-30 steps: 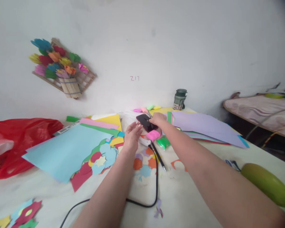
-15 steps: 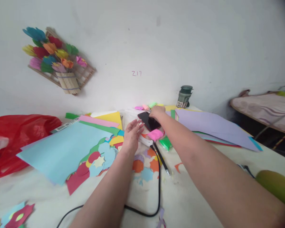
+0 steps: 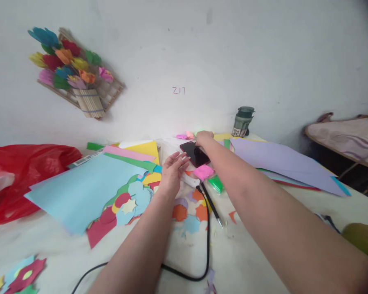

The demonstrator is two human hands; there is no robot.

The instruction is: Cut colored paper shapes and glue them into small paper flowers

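My left hand (image 3: 172,171) is open, its fingers loosely spread and slightly bent, beside a black smartphone (image 3: 192,153) lying on the table. Under and right of that hand lies a white handle-like tool (image 3: 190,180) with a black cord; its front end is hidden. My right hand (image 3: 205,139) reaches past the phone's far right corner, by small bright packets (image 3: 181,136) at the wall. Its fingers point down and away, so any grip is hidden. A pink packet (image 3: 203,171), a green packet (image 3: 216,184) and a black pen (image 3: 212,206) lie between my arms.
Coloured sheets (image 3: 76,188) and paper cut-outs (image 3: 122,204) cover the left side, near a red plastic bag (image 3: 33,179). Purple sheets (image 3: 272,163) lie right. A green bottle (image 3: 243,121) stands by the wall. The black cord (image 3: 208,245) loops across the table's front.
My right hand has moved slightly farther back, toward the packets at the wall. My left hand stays near the phone. The camera view has shifted a little.
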